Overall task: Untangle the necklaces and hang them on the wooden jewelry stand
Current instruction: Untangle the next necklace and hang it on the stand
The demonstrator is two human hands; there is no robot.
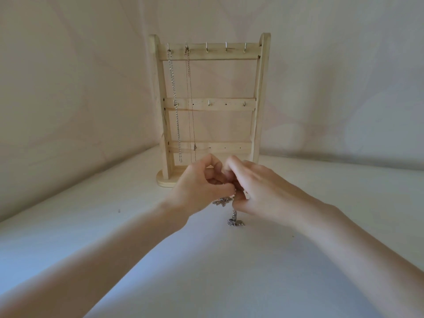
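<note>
Wooden jewelry stand (257, 125) is set upright on the white table (91, 237), against the pale wall. Two necklaces are already hung from the top bar: a heavier silver chain (174, 97) on the first hook, a finer chain (190, 104) on the second. Three further top hooks (226, 47) are seen bare.

Both hands are brought together just in front of the stand's base. A tangled silver necklace (222, 201) is pinched between them: the left hand (199, 189) is curled on it from one side, the right hand (259, 191) from the other. A short length is seen dropping from the right hand to a small bunched clump (235, 222) resting on the table. The knot itself is mostly hidden by the fingers; it appears to lie between the two pinches, though this cannot be confirmed.

Step in hand is judged to be untangling. The knot is best loosened, not pulled: the strands should be teased apart with small opposed motions, slack kept in the chain, and the hanging end left free so it can be fed back through any loop. Once cleared, the third top hook is suggested.
</note>
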